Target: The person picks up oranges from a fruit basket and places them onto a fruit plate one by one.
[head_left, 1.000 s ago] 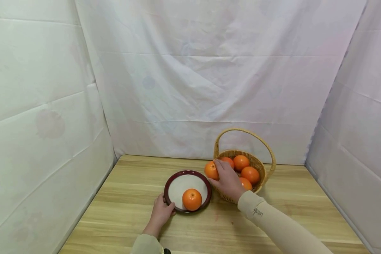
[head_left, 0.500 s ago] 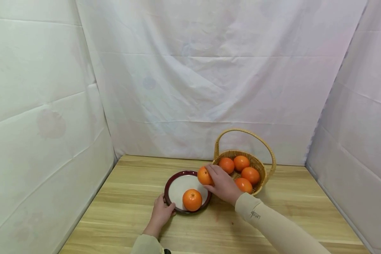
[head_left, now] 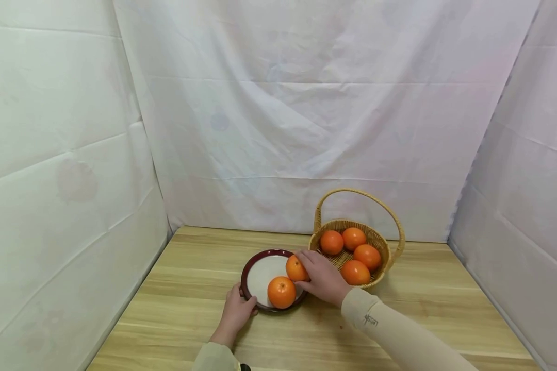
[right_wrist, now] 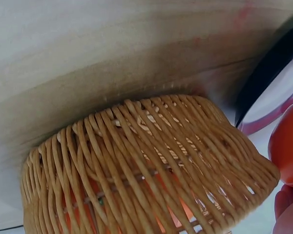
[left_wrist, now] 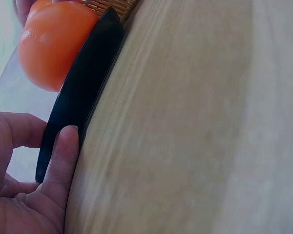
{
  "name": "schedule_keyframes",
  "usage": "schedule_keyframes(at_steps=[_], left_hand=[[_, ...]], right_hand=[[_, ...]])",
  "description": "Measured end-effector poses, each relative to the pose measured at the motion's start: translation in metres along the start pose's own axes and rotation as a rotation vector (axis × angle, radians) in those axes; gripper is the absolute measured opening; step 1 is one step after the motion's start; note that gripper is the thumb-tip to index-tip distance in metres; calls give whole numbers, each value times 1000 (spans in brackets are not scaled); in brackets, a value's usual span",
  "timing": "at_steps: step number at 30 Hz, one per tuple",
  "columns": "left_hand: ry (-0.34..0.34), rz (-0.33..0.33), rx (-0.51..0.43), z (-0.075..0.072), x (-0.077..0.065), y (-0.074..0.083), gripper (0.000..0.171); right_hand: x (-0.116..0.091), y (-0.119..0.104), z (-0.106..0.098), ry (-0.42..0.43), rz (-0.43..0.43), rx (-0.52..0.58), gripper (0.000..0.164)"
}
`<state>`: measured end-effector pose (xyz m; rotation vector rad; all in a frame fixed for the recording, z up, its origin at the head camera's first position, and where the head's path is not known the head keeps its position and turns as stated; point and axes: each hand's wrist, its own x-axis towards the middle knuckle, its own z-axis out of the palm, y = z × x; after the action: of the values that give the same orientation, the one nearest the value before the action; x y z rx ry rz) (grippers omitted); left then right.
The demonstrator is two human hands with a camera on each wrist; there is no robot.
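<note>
A round plate with a white middle and dark red rim lies on the wooden table. My left hand grips its near left edge; in the left wrist view, thumb and fingers pinch the dark outer side. One orange rests on the plate's near right part. Behind it, my right hand holds a second orange over the right side of the plate, fingers curled round it. In the right wrist view that held orange shows at the right edge, with only a bit of the hand.
Right of the plate stands a wicker basket with a tall arched handle. Several oranges lie inside it. White cloth walls enclose the table at the back and sides.
My right hand has brought an orange from the basket's left rim leftward and down to the plate, beside the first orange. The left hand stays at the plate's edge.
</note>
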<state>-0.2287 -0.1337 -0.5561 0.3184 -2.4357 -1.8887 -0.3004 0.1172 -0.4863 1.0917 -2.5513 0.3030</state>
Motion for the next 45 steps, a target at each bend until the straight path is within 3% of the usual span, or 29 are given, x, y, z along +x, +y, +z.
schedule_keyframes(at_steps=[6,17,27,45], left_hand=[[3,8,4,0,-1,1,61],[3,-34,-5,1,1,-1,63],[-6,-17,-17,1,1,-3,63],[5,9,-31,2,2,-5,61]], right_hand=[[-3,-2,0,5,10,10,76],[-8,-7,-1,-83,67,48,77],[-11,-9,1,-96,57,75,77],[-12,-12,8,-107,58,25,75]])
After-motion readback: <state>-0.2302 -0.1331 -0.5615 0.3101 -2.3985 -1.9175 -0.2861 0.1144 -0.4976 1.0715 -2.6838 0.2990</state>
